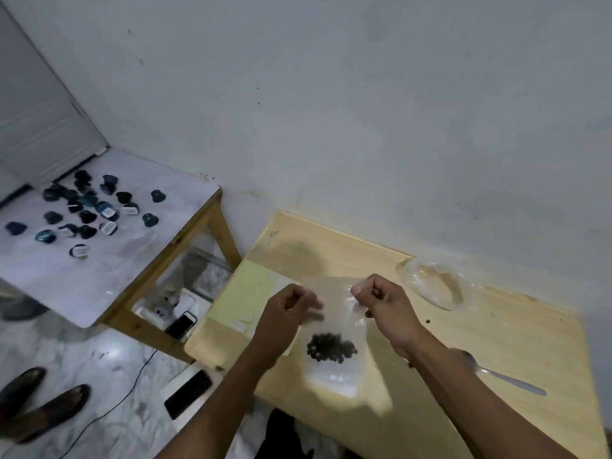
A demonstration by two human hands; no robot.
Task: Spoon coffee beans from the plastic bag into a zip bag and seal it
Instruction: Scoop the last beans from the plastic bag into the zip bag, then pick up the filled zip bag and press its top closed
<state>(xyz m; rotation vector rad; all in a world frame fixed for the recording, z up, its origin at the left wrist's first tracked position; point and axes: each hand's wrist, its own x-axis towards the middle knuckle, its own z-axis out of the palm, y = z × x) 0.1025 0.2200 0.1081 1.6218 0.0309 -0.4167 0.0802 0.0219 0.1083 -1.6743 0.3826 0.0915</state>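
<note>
Both bare forearms are extended forward from the lower edge of the view, converging slightly. The left hand (pixel 291 306) is held with fingers curled, thumb and fingertips pinched together at one upper corner of the clear plastic zip bag (pixel 334 329). The right hand (pixel 381 298) is likewise curled, pinched on the opposite upper corner. Wrists are kept roughly level, well apart, knuckles turned upward. The left hand is slightly blurred.

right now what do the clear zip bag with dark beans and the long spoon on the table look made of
Clear zip bag with dark beans: thin see-through plastic, glossy; the beans and table show through it. Long spoon: probably metal, grey with a dull shine; blur leaves it uncertain.
</note>
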